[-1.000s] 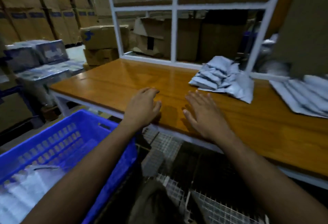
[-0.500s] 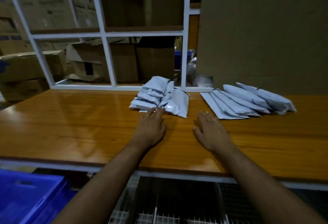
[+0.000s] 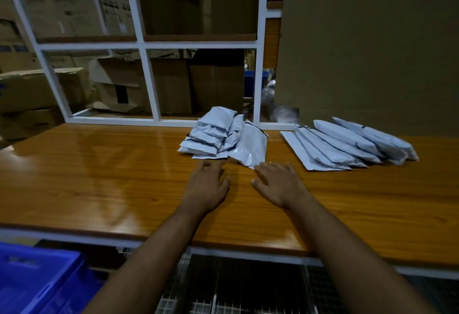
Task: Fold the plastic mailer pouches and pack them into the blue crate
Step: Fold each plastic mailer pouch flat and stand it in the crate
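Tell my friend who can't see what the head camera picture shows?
Two empty hands, left hand and right hand, reach across a wooden table toward a heap of folded pouches. Flat pouches lie to the right; a blue crate sits bottom left.

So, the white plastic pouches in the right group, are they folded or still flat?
Flat, unfolded: the long white plastic pouches lie full length, overlapping in a row on the wooden table.
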`<action>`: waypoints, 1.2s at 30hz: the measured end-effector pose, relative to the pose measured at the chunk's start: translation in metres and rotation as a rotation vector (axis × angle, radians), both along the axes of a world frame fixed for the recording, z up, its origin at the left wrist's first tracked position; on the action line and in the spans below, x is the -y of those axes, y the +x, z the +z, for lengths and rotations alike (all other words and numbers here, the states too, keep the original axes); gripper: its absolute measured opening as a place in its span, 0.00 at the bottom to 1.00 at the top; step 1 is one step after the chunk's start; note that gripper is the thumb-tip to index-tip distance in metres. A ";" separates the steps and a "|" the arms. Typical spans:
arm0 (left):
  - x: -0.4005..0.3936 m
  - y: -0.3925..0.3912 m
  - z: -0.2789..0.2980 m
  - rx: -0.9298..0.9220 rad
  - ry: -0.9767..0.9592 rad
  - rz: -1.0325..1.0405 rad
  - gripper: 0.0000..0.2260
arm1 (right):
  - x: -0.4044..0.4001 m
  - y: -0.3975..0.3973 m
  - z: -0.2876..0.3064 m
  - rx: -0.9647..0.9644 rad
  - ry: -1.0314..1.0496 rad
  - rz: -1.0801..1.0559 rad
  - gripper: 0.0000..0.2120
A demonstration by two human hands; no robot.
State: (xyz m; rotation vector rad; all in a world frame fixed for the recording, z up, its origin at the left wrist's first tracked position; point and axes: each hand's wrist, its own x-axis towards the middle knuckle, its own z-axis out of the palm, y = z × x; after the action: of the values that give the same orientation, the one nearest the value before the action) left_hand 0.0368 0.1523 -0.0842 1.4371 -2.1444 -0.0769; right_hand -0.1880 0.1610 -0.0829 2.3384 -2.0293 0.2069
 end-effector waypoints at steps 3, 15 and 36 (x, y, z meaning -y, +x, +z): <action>-0.011 0.001 0.003 -0.041 -0.010 -0.028 0.22 | -0.020 0.007 0.002 -0.027 -0.077 0.035 0.29; -0.053 0.029 -0.003 0.179 0.098 -0.084 0.21 | -0.073 0.026 0.012 0.329 -0.341 0.342 0.15; -0.054 0.030 0.002 -0.298 0.138 0.051 0.16 | -0.033 0.056 -0.005 0.004 0.078 -0.070 0.30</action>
State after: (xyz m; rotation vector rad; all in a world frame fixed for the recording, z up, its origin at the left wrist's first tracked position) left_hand 0.0669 0.2061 -0.0823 1.4535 -1.8886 -0.4012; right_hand -0.1317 0.1939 -0.0879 2.3074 -2.1550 0.1319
